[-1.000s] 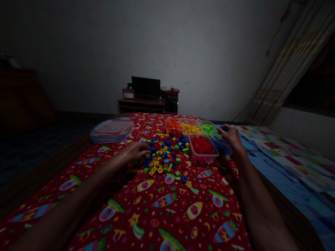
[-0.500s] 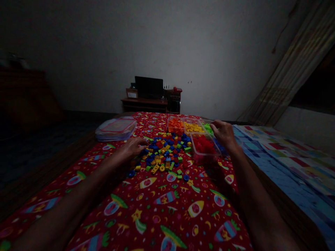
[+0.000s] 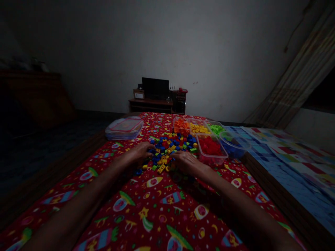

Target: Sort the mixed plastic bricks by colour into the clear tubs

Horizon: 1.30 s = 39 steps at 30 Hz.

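Loose plastic building bricks (image 3: 167, 142) in blue, yellow, green and red lie in a pile on the red patterned cloth (image 3: 157, 198). At the pile's left edge rests my left hand (image 3: 141, 152), thumb and fingers slightly apart, with no brick visible in it. My right hand (image 3: 186, 161) reaches over the pile's near right side. Its fingers are bent down and close together around a small blue brick (image 3: 172, 159) at the fingertips; their undersides are hidden. Right of the pile stands a clear tub of red bricks (image 3: 210, 145).
Beyond the pile are clear tubs with orange bricks (image 3: 181, 124), yellow bricks (image 3: 199, 129) and green bricks (image 3: 216, 129). A round tub of blue bricks (image 3: 232, 146) stands at the right edge. Stacked lids (image 3: 124, 128) lie at left. A patchwork-covered bed (image 3: 295, 153) adjoins on the right.
My right hand has moved left and nearer, from above the green bricks to the pile. My left hand stays at the pile's left edge. The view has turned slightly left.
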Motion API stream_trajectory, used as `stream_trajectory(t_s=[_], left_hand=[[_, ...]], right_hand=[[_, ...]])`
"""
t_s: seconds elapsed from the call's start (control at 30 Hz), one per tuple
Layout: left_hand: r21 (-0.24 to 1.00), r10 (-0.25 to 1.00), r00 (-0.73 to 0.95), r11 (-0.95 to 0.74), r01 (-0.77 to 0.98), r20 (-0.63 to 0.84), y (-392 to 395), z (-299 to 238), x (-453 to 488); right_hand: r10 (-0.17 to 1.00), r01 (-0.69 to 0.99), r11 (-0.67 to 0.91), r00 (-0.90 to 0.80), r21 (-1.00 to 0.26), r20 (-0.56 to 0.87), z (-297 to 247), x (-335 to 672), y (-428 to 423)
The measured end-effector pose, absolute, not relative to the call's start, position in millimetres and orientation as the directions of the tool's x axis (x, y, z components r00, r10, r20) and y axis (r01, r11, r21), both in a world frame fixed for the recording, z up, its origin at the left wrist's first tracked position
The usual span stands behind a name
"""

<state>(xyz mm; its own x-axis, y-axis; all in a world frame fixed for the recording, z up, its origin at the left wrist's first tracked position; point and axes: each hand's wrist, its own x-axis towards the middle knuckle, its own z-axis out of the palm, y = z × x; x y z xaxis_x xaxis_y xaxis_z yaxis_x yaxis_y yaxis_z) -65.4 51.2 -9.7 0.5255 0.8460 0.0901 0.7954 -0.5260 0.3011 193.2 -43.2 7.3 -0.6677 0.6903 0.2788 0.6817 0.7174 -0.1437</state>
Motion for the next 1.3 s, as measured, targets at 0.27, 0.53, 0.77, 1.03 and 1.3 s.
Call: stream_trajectory(t_s=[0.27,0.53,0.77,1.03,1.3], left_hand=[[0.293,0.838,0.525,-0.544,0.786,0.147,38.3,6.2,-51.5],[0.358,0.651,0.736,-0.742,0.566,0.187,-6.8,14.6,-4.8],[0.281,0.653,0.682,-0.757,0.590,0.330,-7.1,-11.1,7.0],[0.270,0.665,0.638,-0.744,0.611,0.388,-4.5,-4.8,1.9],[0.355,0.785,0.558,-0.620,0.700,0.270,-3.6,5.4,4.1]], right_hand=[[0.724,0.703,0.682,-0.609,-0.203,0.324,6.9,206.1,-34.4],[0.775,0.704,0.624,-0.505,-0.338,0.379,9.9,213.8,-27.0],[0.801,0.679,0.598,-0.507,-0.426,0.317,15.7,206.8,-29.6],[0.780,0.720,0.617,-0.507,-0.319,0.366,9.0,214.7,-24.0],[0.670,0.627,0.735,-0.611,-0.258,0.421,4.7,210.8,-25.3]])
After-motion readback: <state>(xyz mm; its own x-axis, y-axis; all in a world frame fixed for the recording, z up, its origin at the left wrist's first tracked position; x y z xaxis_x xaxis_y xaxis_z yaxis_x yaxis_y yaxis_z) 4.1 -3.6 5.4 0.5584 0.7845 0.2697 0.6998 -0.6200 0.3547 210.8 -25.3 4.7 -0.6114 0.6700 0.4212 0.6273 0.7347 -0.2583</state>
